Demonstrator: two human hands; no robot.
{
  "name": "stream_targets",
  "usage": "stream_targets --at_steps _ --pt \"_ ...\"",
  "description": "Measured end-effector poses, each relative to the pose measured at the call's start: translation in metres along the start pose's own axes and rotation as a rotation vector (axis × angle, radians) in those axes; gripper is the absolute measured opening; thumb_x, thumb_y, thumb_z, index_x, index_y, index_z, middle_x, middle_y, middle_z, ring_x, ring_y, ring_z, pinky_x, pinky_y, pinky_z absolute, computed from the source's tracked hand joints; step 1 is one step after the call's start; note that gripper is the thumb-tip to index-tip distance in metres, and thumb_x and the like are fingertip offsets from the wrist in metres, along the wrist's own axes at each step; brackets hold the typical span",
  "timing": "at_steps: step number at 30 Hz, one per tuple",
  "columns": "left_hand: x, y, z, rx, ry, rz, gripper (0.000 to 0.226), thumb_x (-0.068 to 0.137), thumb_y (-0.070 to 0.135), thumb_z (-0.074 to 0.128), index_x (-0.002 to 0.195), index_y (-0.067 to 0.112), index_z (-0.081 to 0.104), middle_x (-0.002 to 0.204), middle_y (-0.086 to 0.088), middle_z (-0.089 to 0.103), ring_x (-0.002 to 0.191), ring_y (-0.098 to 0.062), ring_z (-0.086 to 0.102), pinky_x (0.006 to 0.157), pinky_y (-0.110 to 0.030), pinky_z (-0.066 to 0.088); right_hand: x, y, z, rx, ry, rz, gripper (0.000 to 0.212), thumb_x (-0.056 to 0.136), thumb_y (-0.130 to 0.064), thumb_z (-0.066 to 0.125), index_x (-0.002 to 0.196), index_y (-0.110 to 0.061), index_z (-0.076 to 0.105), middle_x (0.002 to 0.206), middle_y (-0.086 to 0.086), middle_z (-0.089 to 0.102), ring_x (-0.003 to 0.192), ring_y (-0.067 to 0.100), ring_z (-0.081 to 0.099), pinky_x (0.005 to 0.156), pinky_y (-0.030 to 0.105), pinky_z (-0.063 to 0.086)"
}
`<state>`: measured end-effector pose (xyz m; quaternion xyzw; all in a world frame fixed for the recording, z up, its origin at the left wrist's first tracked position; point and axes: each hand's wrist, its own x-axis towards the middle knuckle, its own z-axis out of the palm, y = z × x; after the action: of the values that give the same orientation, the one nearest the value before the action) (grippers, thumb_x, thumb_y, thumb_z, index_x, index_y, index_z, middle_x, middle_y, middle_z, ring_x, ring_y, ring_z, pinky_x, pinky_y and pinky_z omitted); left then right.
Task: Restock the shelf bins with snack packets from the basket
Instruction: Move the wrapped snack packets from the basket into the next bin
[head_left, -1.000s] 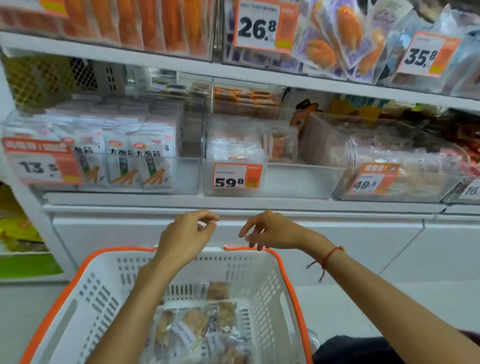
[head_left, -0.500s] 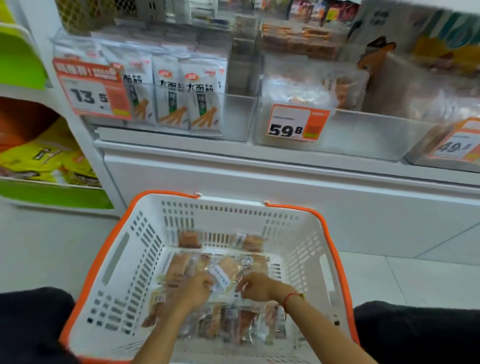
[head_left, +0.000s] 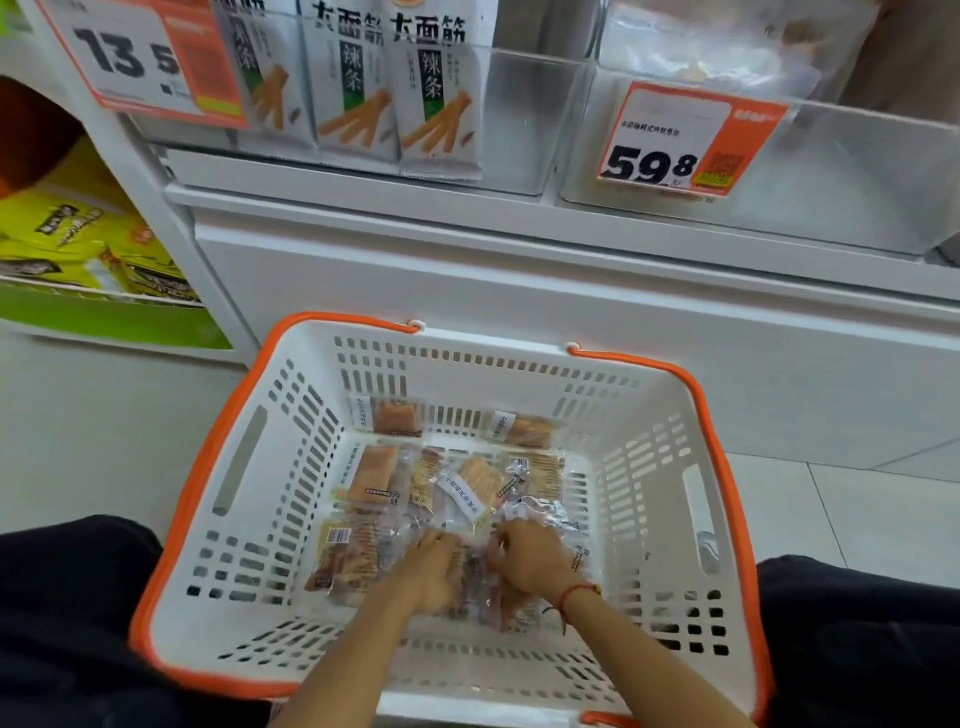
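A white basket (head_left: 291, 415) with an orange rim stands on the floor below the shelf. Several clear snack packets (head_left: 467, 488) with orange-brown pieces lie on its bottom. Both hands are down inside the basket on the near part of the pile. My left hand (head_left: 434, 571) has its fingers curled into the packets. Beside it, my right hand (head_left: 530, 558), with a red cord at the wrist, also curls its fingers round packets. The clear shelf bin (head_left: 831, 171) with the 59.8 tag stands above, at the right.
A second clear bin (head_left: 524, 119) at the upper left holds white packets (head_left: 441, 93) behind a 13.5 price tag (head_left: 140, 57). Yellow bags (head_left: 72, 228) lie on a green shelf at far left. My dark-clothed knees (head_left: 857, 639) flank the basket on the tiled floor.
Both hands went from the basket's far rim down into the packets. The view dropped and moved closer to the basket, and the hands have gathered nearer together on the pile.
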<state>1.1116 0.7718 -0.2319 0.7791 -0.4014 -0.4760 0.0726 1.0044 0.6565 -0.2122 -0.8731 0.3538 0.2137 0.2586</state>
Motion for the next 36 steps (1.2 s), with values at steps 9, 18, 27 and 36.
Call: stream_targets --at_steps 9,18,27,36 --pt "-0.008 -0.008 -0.026 -0.494 0.138 -0.066 0.059 0.089 0.009 0.061 0.142 0.018 0.037 0.146 -0.007 0.036 0.125 -0.023 0.045 0.091 -0.027 0.045 -0.016 0.027 -0.05 0.834 0.047 0.015 0.03 0.097 -0.016 0.051 0.069 -0.019 0.062 0.062 -0.013 0.064 0.059 0.006 0.058 0.062 0.02 0.045" --pt "-0.027 0.033 -0.045 -0.248 0.475 0.404 0.088 0.078 0.024 0.075 0.141 0.05 0.02 0.15 0.023 0.012 0.137 0.001 0.008 0.115 -0.035 0.013 -0.012 0.037 -0.095 1.551 -0.088 0.348 0.024 0.095 -0.005 0.051 0.113 0.009 0.06 0.093 0.018 0.07 0.067 0.018 0.068 0.063 0.022 0.057" --pt "-0.022 0.036 -0.064 -0.599 0.447 0.358 0.039 0.086 0.058 0.053 0.114 0.032 0.059 0.115 0.015 0.061 0.11 -0.007 0.058 0.097 -0.036 0.048 -0.018 0.032 -0.095 1.943 -0.168 0.375 0.028 0.101 -0.019 0.041 0.111 0.004 0.052 0.093 0.023 0.071 0.07 0.03 0.072 0.062 0.033 0.06" --pt "-0.018 0.003 -0.071 -0.826 0.299 0.143 0.055 0.088 0.052 0.05 0.136 0.025 0.046 0.131 0.005 0.056 0.118 -0.016 0.055 0.097 -0.037 0.049 0.005 0.029 -0.046 0.382 -0.032 0.166 0.037 0.09 -0.009 0.05 0.127 -0.01 0.054 0.13 0.011 0.054 0.107 0.025 0.056 0.084 0.027 0.047"
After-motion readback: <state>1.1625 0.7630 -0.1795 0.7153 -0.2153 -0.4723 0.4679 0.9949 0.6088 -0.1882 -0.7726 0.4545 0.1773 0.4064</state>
